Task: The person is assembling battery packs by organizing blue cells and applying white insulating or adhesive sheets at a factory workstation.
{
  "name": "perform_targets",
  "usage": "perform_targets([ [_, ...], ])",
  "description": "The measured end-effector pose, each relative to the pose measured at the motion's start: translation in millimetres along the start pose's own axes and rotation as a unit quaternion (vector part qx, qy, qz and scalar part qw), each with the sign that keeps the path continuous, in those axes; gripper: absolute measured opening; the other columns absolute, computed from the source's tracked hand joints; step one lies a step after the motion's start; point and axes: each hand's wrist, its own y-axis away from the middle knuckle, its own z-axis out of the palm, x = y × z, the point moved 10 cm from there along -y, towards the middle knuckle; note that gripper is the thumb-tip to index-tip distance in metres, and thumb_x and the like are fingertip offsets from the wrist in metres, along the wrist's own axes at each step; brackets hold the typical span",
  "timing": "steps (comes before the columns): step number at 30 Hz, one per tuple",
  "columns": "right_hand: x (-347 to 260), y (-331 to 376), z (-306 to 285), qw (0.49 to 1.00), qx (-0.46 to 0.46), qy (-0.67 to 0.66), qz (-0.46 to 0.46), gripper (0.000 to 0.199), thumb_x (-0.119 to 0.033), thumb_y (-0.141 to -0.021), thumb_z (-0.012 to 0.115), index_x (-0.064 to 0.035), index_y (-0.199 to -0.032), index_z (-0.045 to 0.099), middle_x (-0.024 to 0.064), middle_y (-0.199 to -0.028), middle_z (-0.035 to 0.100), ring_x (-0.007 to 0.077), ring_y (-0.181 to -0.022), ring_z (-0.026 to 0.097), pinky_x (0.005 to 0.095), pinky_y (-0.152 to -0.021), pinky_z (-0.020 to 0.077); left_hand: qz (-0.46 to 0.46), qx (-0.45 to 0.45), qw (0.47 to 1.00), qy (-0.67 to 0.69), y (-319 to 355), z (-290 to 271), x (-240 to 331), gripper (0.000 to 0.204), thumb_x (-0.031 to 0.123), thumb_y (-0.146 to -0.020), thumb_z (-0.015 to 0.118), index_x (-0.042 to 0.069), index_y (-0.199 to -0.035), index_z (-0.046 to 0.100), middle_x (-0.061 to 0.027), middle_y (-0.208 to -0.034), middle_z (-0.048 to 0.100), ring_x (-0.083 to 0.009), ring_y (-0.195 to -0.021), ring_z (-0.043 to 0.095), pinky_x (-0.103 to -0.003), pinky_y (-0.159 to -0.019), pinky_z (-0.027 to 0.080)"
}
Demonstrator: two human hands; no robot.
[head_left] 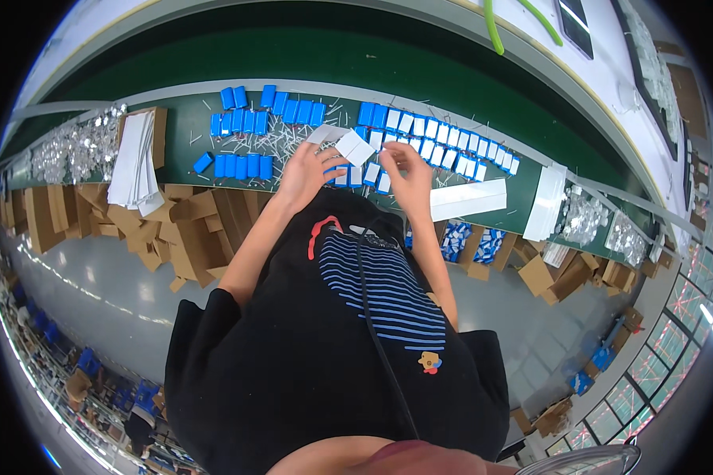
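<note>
The left hand (305,176) grips a white sheet (355,148) by its lower left edge, with the fingers curled toward it; a greyish paper (325,134) shows just above the same fingers. The sheet sits between the two hands, tilted, over the near rows of blue packs. The right hand (408,174) is just to the right of the sheet, its thumb and fingers bent close together; whether something small is pinched there, I cannot tell.

Under and beyond the right hand, rows of blue packs with white stickers (451,146) run off to the right across the green desk (184,131). Beyond the left hand lie plain blue packs (297,111), with thin white wires between them. A long white strip (469,199) lies to the right of the right wrist, near the desk's front edge. Well to the left, a stack of white papers (135,162) leans in a cardboard box (160,136).
</note>
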Motion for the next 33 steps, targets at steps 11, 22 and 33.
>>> perform_targets([
  [11, 18.9, 24.5, 68.8, 1.000, -0.020, 0.012, -0.014, 0.010, -0.007, -0.079, 0.073, -0.0055, -0.088, 0.070, 0.0073, -0.090, 0.059, 0.0201, -0.075, 0.053, 0.0300, -0.072, 0.0459, 0.099, 0.162, 0.982, -0.002, 19.4, -72.8, 23.7, 0.051, 0.037, -0.105, 0.037, 0.005, -0.144, 0.035, -0.0213, -0.146, 0.036, -0.0390, -0.128, 0.050, -0.050, -0.108, 0.040],
  [22, 184.7, -17.0, 146.4, 0.914, -0.166, 0.361, -0.078, 0.011, -0.024, -0.080, 0.072, -0.0136, -0.084, 0.074, 0.0090, -0.091, 0.061, 0.0308, -0.088, 0.056, 0.0394, -0.081, 0.0446, 0.121, 0.215, 0.965, 0.091, 88.8, -158.2, 34.9, 0.041, 0.029, -0.103, 0.040, 0.003, -0.135, 0.039, -0.0237, -0.144, 0.039, -0.0411, -0.126, 0.052, -0.048, -0.107, 0.042],
  [33, 201.9, -14.0, 165.6, 0.915, -0.142, 0.377, -0.034, 0.012, -0.029, -0.081, 0.071, -0.0189, -0.084, 0.075, 0.0082, -0.089, 0.059, 0.0324, -0.090, 0.055, 0.0421, -0.079, 0.0434, 0.168, 0.258, 0.947, 0.094, 122.9, -183.2, 39.3, 0.044, 0.028, -0.105, 0.037, 0.000, -0.138, 0.033, -0.0245, -0.137, 0.045, -0.0389, -0.123, 0.055, -0.044, -0.105, 0.044],
])
